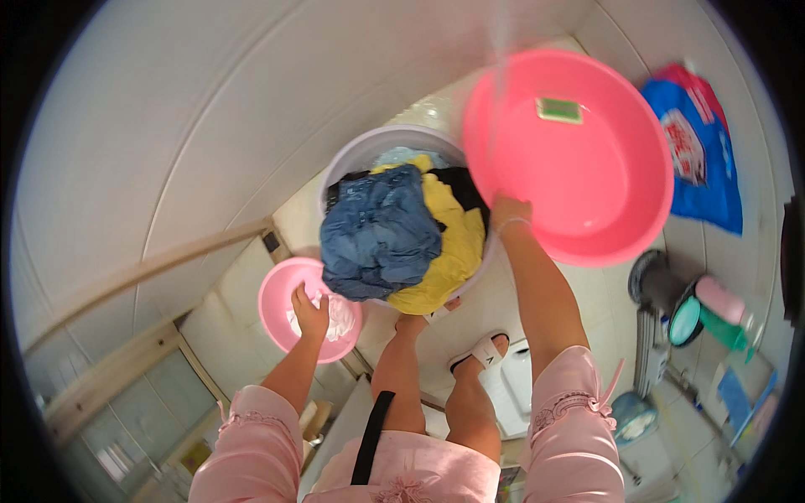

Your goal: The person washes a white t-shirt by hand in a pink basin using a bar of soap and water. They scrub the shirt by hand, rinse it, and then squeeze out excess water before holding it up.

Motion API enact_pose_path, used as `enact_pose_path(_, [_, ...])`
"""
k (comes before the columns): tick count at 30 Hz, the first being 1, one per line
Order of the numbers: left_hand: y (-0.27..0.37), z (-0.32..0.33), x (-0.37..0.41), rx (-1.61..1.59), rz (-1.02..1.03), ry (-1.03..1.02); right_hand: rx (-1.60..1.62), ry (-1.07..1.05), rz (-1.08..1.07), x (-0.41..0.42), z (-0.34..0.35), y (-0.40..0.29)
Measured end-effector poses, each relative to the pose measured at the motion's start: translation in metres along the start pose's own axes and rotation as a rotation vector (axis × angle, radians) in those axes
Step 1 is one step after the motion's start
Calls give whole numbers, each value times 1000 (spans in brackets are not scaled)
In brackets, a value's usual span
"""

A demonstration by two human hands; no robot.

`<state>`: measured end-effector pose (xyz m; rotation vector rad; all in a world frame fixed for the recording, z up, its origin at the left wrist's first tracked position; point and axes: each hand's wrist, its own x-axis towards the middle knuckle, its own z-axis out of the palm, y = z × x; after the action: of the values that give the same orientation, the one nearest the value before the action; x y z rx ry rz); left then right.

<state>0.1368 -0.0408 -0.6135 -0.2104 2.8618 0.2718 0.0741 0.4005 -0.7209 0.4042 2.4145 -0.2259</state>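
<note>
My right hand (510, 212) grips the near left rim of a large pink plastic basin (582, 182). A small green and cream rectangular item (559, 110) lies against the far inner side of that basin. My left hand (311, 313) is over a smaller pink basin (269, 308), fingers apart and nothing visible in them. Crumpled white cloth (339, 317) lies inside the small basin. Between the two stands a pale grey-lilac tub (343, 151), heaped with wet laundry. Blue denim clothing (380, 232) is on top, with a yellow garment (462, 242) and black cloth (456, 185) beside it.
A blurred stream of water (498, 104) falls at the large basin's left side. Along the right wall are a blue and red detergent bag (701, 151) and several bottles (720, 302). My feet, in white sandals (484, 353), stand near a white squat toilet (519, 383).
</note>
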Motion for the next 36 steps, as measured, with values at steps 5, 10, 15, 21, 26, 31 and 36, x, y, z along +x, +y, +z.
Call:
enact_pose_path(5, [-95, 27, -98, -180, -854, -7, -34, 284, -100, -44, -27, -56])
enact_pose_path(10, [-136, 57, -166, -747, -1470, 98, 163, 94, -214, -100, 6, -91])
enact_pose_path(15, [-159, 92, -168, -1273, -1626, 202, 557, -240, 408, -105, 94, -61])
enact_pose_path(21, [-208, 117, -164, -1793, -1519, 358, 1281, -378, 709, -118, 181, -97])
enact_pose_path(26, [-204, 98, -142, -1833, -1454, 211, 1641, -323, 832, -115, 200, -93])
enact_pose_path(31, [-248, 51, -216, -1825, -1474, 213, 1404, -521, 757, -190, 179, -90])
enact_pose_path(36, [-207, -21, -313, -1917, -1540, 388, 920, -667, 542, -288, 94, -48])
